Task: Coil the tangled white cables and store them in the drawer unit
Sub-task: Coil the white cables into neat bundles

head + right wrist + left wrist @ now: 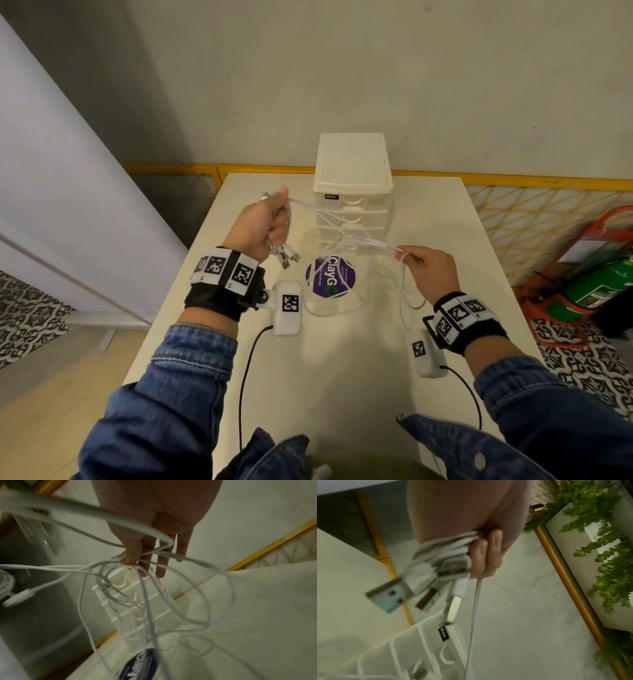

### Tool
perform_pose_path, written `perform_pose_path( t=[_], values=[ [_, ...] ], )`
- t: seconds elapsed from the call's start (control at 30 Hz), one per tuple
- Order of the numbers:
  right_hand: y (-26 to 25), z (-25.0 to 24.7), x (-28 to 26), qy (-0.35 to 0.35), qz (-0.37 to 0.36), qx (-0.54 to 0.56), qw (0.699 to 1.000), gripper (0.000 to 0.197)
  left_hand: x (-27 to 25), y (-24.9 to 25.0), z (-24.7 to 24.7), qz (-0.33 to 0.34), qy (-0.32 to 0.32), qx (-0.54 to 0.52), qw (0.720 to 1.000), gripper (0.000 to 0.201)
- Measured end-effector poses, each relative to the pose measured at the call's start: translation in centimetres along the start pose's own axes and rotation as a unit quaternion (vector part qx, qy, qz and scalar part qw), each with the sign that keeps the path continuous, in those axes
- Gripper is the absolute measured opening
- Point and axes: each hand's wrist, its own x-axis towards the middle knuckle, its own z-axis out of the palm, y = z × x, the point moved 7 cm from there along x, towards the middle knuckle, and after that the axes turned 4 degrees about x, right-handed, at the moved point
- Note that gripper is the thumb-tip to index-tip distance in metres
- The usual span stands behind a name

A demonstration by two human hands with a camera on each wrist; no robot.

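My left hand (265,224) is raised over the table's left side and grips a bundle of white cables (440,555) near their ends; several USB plugs (287,258) (388,595) hang out below the fist. From there white cable strands (346,236) stretch right to my right hand (426,270), which pinches several of them between thumb and fingers (132,555). Loose loops (180,601) dangle under the right hand down to the table. The white drawer unit (352,164) stands behind the cables at the table's far middle, all drawers pushed in.
A round purple sticker (330,277) lies on the white table (342,359) under the cables. A yellow railing (513,178) runs behind the table. A green cylinder on a red stand (596,281) sits on the floor at right. A white panel (68,192) stands at left.
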Motion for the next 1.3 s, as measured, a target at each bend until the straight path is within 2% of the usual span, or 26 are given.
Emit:
perform_pose_path(
  t=[0.1,0.2,0.33,0.43,0.57,0.63,0.73,0.8,0.87,0.93,1.0,1.07,1.1,1.17,1.23,1.3],
  values=[
    [1.4,0.0,-0.4,-0.013,0.018,-0.044,0.999,0.018,-0.1,0.2,-2.3,0.015,0.103,-0.023,0.994,0.034],
    [1.9,-0.6,-0.5,0.015,0.028,-0.046,0.998,0.021,-0.9,-0.2,-3.6,0.021,0.188,-0.038,0.981,0.033],
    [4.3,-1.9,-0.6,0.032,0.080,-0.047,0.995,0.022,-2.2,-0.1,-6.5,0.039,0.304,-0.074,0.949,0.030],
    [5.6,-2.1,-0.4,0.010,0.089,-0.127,0.988,0.022,-2.5,-0.2,-8.3,0.041,0.356,-0.089,0.929,0.026],
    [7.4,-3.1,-0.6,0.000,0.149,-0.195,0.970,0.025,-2.8,-0.9,-10.0,0.034,0.395,-0.113,0.911,0.020],
    [8.1,-2.6,-0.7,-0.054,0.168,-0.229,0.957,0.027,-2.8,-0.7,-9.6,0.030,0.376,-0.086,0.922,0.022],
    [8.1,-0.4,-0.7,-0.169,0.165,-0.272,0.933,0.030,-2.2,-0.2,-6.4,0.019,0.301,-0.001,0.953,0.027],
    [7.3,0.7,-0.5,-0.232,0.167,-0.279,0.917,0.040,-1.7,-0.1,-4.1,0.023,0.245,0.036,0.969,0.026],
    [5.8,0.9,-0.1,-0.269,0.161,-0.264,0.912,0.054,-1.3,0.0,-2.9,0.022,0.218,0.059,0.974,0.027],
    [3.3,0.0,1.0,-0.251,0.101,-0.269,0.924,0.064,-1.2,0.1,-2.5,0.019,0.204,0.082,0.975,0.027],
    [0.0,-1.7,2.0,-0.169,0.021,-0.266,0.949,0.066,-1.0,0.2,-2.1,0.019,0.185,0.098,0.978,0.027],
    [-3.4,-2.9,2.3,-0.081,-0.045,-0.208,0.974,0.061,-0.9,0.0,-1.4,0.008,0.152,0.108,0.982,0.027],
    [-4.9,-2.8,2.2,-0.065,-0.069,-0.166,0.982,0.056,-0.8,-0.3,-0.8,0.004,0.127,0.117,0.985,0.027],
    [-6.9,-0.9,1.9,-0.092,-0.089,-0.103,0.986,0.042,-0.9,-0.7,0.7,-0.002,0.068,0.142,0.988,0.027],
    [-7.4,2.3,1.3,-0.154,-0.090,-0.134,0.975,0.035,-1.3,-0.9,2.5,-0.003,0.012,0.164,0.986,0.028],
    [-6.1,5.6,0.8,-0.232,-0.058,-0.198,0.951,0.052,-1.9,-0.8,3.9,-0.003,-0.034,0.173,0.984,0.027]
  ],
)
